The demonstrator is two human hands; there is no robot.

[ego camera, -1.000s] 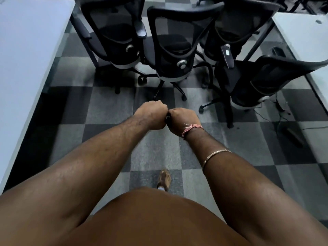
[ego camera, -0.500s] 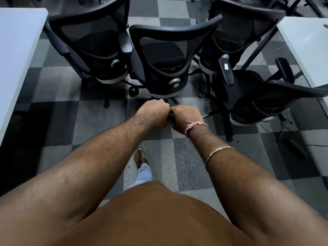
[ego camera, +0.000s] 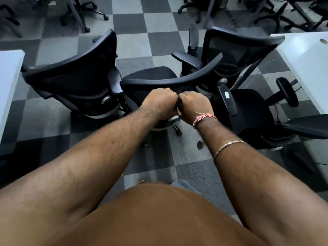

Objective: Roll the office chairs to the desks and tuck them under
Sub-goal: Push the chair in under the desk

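Nearest: left hand (ego camera: 160,102) and right hand (ego camera: 192,105), both fisted, knuckles together around a small dark object hard to make out, not gripping any chair. Beyond: middle chair (ego camera: 170,80) just past them, flanked by others, between the benches (ego camera: 305,68). Step: approach. Next: free a hand, grip the backrest.

Office: swivel chairs (ego camera: 74,82), white desks (ego camera: 307,64).

Both my forearms reach out toward the far side and converge at centre, my left hand (ego camera: 160,102) and right hand (ego camera: 194,106) balled into fists, knuckles touching, fingers curled around a small dark object I cannot identify, wrists roughly level.
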